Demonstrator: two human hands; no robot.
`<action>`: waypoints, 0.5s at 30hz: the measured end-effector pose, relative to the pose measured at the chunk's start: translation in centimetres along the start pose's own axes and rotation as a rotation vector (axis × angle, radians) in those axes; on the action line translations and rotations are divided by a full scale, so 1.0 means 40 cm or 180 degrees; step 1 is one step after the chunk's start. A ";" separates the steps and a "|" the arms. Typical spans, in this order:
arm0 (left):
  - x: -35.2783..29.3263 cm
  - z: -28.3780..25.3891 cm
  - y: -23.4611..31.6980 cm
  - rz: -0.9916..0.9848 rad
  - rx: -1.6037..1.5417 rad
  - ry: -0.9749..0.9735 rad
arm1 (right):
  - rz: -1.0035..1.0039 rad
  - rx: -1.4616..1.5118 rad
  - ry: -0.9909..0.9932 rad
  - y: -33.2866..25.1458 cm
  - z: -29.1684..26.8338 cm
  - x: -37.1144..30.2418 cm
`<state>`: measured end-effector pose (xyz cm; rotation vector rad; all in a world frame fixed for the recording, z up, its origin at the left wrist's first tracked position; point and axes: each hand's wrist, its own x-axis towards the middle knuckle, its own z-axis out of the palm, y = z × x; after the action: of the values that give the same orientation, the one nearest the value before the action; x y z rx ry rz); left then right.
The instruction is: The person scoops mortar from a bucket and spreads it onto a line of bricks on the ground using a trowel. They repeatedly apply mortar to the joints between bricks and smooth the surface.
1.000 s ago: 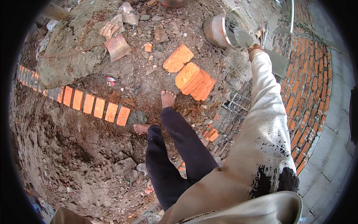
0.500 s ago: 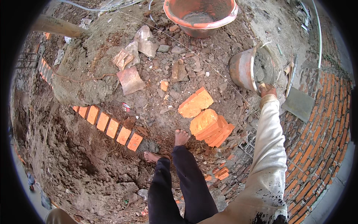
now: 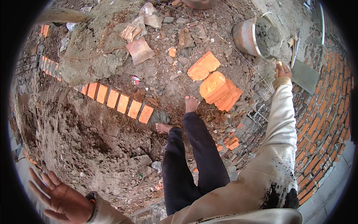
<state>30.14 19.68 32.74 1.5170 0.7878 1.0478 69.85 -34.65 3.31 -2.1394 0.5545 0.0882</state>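
My right hand (image 3: 282, 70), at the end of an outstretched arm, is closed around the pale handle of a trowel (image 3: 269, 58). Its blade end is at the lip of a tilted bucket (image 3: 245, 37) filled with grey mortar (image 3: 267, 36). At the lower left my left hand (image 3: 67, 199) is held palm up, fingers spread, with nothing in it. Between my feet and the bucket lies a small stack of orange bricks (image 3: 220, 91), with another brick pair (image 3: 204, 66) beside it. A spaced row of bricks (image 3: 123, 103) runs leftward from near my foot, ending by grey mortar.
A string line (image 3: 227, 43) stretches diagonally past the bucket. Broken stone slabs (image 3: 140, 51) lie on the rubble ahead, next to a mound of earth (image 3: 93, 61). At right are a grey board (image 3: 304, 76), a wire frame (image 3: 260, 115) and a brick wall (image 3: 320, 123).
My right hand has drawn back from the bucket's rim, showing the trowel. My left hand has come into view at lower left, open. The whole view has shifted, with the large tub mostly out of frame.
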 end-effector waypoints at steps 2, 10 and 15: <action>-0.085 -0.189 -0.136 -0.0649 0.0788 -0.0090 | -0.0347 -0.0066 0.0067 -0.019 -0.054 -0.027; -0.398 -0.773 -0.270 -0.2144 0.1748 0.1207 | -0.1062 -0.0341 -0.0601 -0.195 -0.041 -0.442; -0.748 -0.890 -0.359 -0.2984 0.1293 0.1101 | -0.1492 -0.0081 -0.1775 -0.258 0.206 -0.772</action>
<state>-13.55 9.79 13.70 1.0510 1.8113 0.4360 47.61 -12.03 14.34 -2.0884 -0.2723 0.4128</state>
